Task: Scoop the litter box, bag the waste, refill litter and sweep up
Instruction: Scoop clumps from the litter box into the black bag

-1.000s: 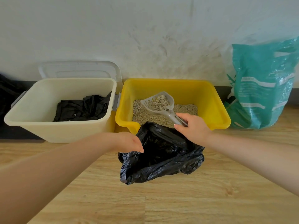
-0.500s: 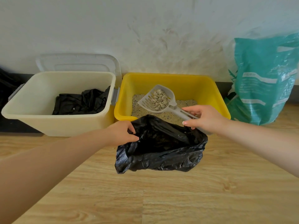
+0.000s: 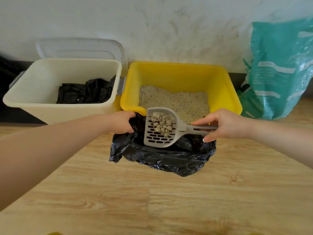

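Looking forward and down from head height, wide-angle, facing the wall (image 3: 152, 22) across the frame's top; taking in floor (image 3: 152, 200) along the bottom, both forearms reaching in close from the lower corners.

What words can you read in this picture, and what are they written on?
None can be read.
Teal litter bag: white bands and faint lines of print, too blurred to read.
Scoop, yellow litter box, cream bin, black bag: no writing shows.
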